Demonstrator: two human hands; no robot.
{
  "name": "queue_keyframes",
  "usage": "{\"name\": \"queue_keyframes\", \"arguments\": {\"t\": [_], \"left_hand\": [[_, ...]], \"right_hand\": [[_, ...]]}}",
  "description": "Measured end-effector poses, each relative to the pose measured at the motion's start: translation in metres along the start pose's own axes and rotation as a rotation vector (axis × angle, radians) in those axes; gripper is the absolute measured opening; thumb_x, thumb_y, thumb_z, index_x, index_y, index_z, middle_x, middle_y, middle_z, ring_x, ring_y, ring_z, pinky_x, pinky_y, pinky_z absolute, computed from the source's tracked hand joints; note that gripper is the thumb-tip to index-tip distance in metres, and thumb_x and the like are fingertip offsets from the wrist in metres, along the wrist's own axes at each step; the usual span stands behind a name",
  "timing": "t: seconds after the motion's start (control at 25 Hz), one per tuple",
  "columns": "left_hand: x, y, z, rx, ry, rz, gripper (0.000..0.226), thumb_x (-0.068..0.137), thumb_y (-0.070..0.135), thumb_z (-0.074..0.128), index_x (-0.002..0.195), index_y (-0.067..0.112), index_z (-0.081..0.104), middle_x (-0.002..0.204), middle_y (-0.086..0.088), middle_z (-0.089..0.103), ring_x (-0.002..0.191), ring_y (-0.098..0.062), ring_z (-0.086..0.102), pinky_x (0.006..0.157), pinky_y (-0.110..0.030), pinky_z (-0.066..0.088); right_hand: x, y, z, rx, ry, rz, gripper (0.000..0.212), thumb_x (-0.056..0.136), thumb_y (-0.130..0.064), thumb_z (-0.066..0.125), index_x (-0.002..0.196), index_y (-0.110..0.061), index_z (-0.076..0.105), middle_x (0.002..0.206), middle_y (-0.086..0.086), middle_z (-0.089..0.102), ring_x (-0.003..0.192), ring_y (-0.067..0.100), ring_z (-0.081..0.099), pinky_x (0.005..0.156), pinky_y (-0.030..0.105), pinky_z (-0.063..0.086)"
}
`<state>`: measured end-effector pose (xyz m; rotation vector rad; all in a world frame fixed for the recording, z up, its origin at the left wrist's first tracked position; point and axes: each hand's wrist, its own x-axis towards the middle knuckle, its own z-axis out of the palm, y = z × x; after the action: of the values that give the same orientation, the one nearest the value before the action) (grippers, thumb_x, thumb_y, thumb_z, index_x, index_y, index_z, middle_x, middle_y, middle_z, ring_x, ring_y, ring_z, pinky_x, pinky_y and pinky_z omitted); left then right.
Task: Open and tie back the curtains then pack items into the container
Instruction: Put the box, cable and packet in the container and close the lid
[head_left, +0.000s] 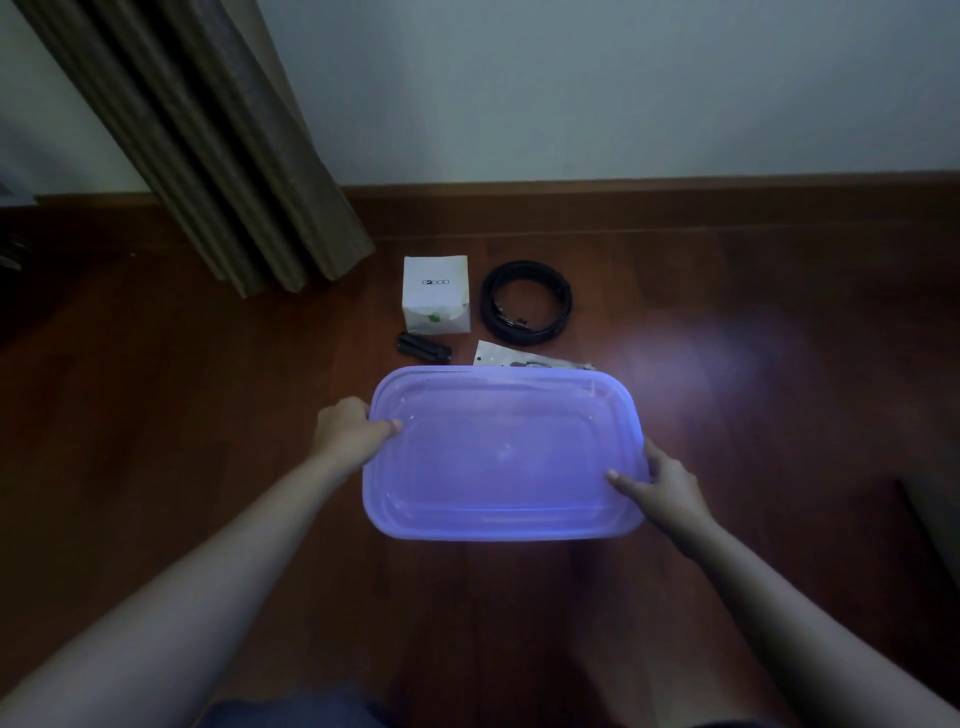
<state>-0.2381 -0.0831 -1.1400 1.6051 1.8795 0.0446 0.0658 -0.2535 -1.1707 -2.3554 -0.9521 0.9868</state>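
Gripped at its left edge by left hand (348, 431), thumb laid on top: translucent purple rectangular plastic container (504, 457). Gripped at its right edge by right hand (657, 486), thumb likewise on top. Held between both, centre of view. Just past far rim: clear flat plastic packet (519, 358), partly hidden; small black folded tool (423, 347); white paper carton (436, 293); coiled black cable (525, 303). Beneath: dark red-brown wooden floor (208, 389). Far left: brown pleated curtain (208, 156) reaching floor. Behind: pale wall (623, 78), wooden skirting (623, 200).

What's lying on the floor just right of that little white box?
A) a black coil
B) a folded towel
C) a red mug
A: a black coil lies just right of the white box, with a gap between them.
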Motion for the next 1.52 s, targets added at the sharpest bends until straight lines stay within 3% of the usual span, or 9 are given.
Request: {"name": "queue_keyframes", "arguments": {"t": [0.24, 0.36, 0.6, 0.76, 0.88, 1.0, 1.2, 1.4, 1.52], "left_hand": [[-0.015, 0.006, 0.004, -0.034, 0.029, 0.015, 0.038, 0.089, 0.031, 0.057, 0.113, 0.003, 0.050, 0.106, -0.015, 0.056, 0.087, -0.030, 0.055, 0.065, -0.032, 0.038], [-0.018, 0.003, 0.009, -0.069, 0.082, 0.039, 0.039, 0.088, 0.038, 0.058, 0.110, 0.006, 0.053, 0.106, -0.015, 0.060, 0.094, -0.034, 0.058, 0.069, -0.032, 0.040], [-0.014, -0.029, -0.029, -1.203, 0.325, -0.054, 0.021, 0.086, 0.032, 0.066, 0.087, 0.017, 0.051, 0.073, 0.005, 0.063, 0.065, -0.012, 0.061, 0.061, -0.027, 0.052], [-0.023, -0.078, -0.031, -1.476, 0.604, -0.203, 0.006, 0.089, 0.025, 0.063, 0.092, 0.019, 0.061, 0.075, 0.006, 0.067, 0.057, -0.001, 0.064, 0.056, -0.021, 0.053], [-0.024, -0.110, -0.017, -1.636, 0.808, -0.439, 0.019, 0.087, 0.030, 0.065, 0.098, 0.017, 0.056, 0.086, -0.011, 0.065, 0.049, -0.008, 0.064, 0.042, -0.020, 0.051], [-0.026, -0.130, 0.000, -1.682, 0.942, -0.586, 0.025, 0.088, 0.025, 0.064, 0.102, 0.011, 0.050, 0.094, -0.019, 0.062, 0.044, -0.008, 0.063, 0.039, -0.022, 0.052], [-0.029, -0.155, 0.028, -1.547, 0.951, -0.793, 0.029, 0.089, 0.023, 0.063, 0.104, 0.000, 0.054, 0.106, -0.022, 0.063, 0.059, -0.017, 0.066, 0.046, -0.027, 0.056], [-0.025, -0.169, 0.040, -0.937, 0.650, -0.997, 0.068, 0.086, 0.051, 0.056, 0.110, -0.012, 0.058, 0.111, -0.034, 0.060, 0.099, -0.045, 0.061, 0.083, -0.046, 0.050], [-0.021, -0.190, 0.055, -0.728, 0.604, -0.997, 0.081, 0.080, 0.065, 0.051, 0.103, -0.012, 0.061, 0.105, -0.033, 0.063, 0.097, -0.046, 0.060, 0.087, -0.052, 0.049]], "right_hand": [[-0.011, -0.014, -0.008, 0.086, 0.102, -0.016, 0.049, 0.076, -0.021, 0.073, 0.123, -0.020, 0.060, 0.109, 0.008, 0.070, 0.102, 0.025, 0.064, 0.082, 0.031, 0.048], [-0.017, -0.033, -0.019, 0.177, 0.262, -0.058, 0.056, 0.072, -0.038, 0.065, 0.124, -0.018, 0.059, 0.114, 0.009, 0.068, 0.107, 0.027, 0.063, 0.090, 0.037, 0.047], [0.006, -0.144, -0.008, 0.126, 0.264, -0.468, 0.067, 0.089, -0.028, 0.059, 0.146, -0.008, 0.029, 0.148, 0.012, 0.037, 0.130, 0.023, 0.042, 0.103, 0.023, 0.030], [0.004, -0.234, 0.065, -0.338, 0.221, -0.829, 0.079, 0.091, -0.043, 0.049, 0.150, -0.010, 0.008, 0.158, 0.015, -0.002, 0.146, 0.030, -0.001, 0.116, 0.046, 0.006], [-0.027, -0.264, 0.148, -0.190, -0.108, -0.672, 0.090, 0.091, -0.046, 0.050, 0.148, -0.002, -0.004, 0.155, 0.021, -0.015, 0.146, 0.033, -0.006, 0.117, 0.041, 0.006], [-0.055, -0.264, 0.212, -0.053, -0.340, -0.515, 0.092, 0.091, -0.045, 0.051, 0.147, 0.001, -0.006, 0.153, 0.026, -0.017, 0.144, 0.038, -0.003, 0.118, 0.039, 0.007], [-0.053, -0.237, 0.251, -0.283, -0.449, -0.551, 0.080, 0.097, -0.036, 0.045, 0.145, 0.007, -0.002, 0.154, 0.028, -0.010, 0.143, 0.040, -0.010, 0.116, 0.039, -0.006], [-0.043, -0.217, 0.263, -0.607, -0.473, -0.601, 0.077, 0.097, -0.045, 0.036, 0.147, 0.001, 0.000, 0.154, 0.025, -0.013, 0.142, 0.042, -0.013, 0.117, 0.046, 0.000], [-0.042, -0.210, 0.272, -0.699, -0.482, -0.590, 0.080, 0.097, -0.047, 0.035, 0.147, 0.000, -0.005, 0.154, 0.024, -0.017, 0.142, 0.041, -0.014, 0.117, 0.047, 0.001]]}}
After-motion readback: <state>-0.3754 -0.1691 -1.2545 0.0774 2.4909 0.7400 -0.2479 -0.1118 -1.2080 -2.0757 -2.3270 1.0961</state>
